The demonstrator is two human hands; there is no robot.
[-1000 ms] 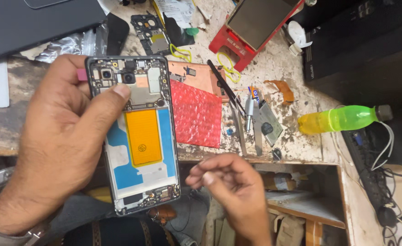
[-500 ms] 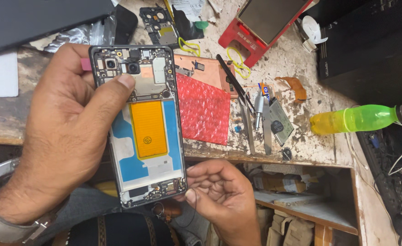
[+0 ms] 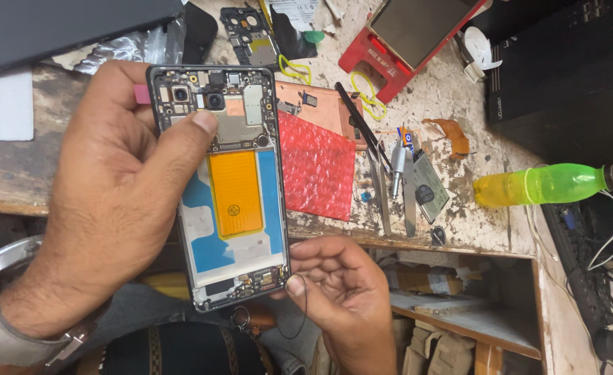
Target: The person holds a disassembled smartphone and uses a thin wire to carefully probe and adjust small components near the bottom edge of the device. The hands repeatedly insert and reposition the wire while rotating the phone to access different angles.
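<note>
Left hand (image 3: 105, 208) gripped the opened phone (image 3: 226, 187) by its upper half, thumb across the camera end, fingers (image 3: 146, 94) wrapped behind; phone held upright in the air above the bench (image 3: 459, 104) edge, near the lap. Right hand (image 3: 341, 285) sat at the phone's lower right corner, fingers (image 3: 296, 283) narrow, pinched on a thin black wire (image 3: 299, 319) that looped down below. Judged best practice: keep the frame steady with the left grip clear of the boards, and work the wire gently at the bottom edge, no tugging near the small connectors. Phone showed a black frame, back cover off, camera modules and metal shields up top, an orange patch on a blue-and-white middle bay, small board at the bottom. Red bubble wrap (image 3: 317, 167) and tweezers (image 3: 379, 187) lay just beyond on the bench.
</note>
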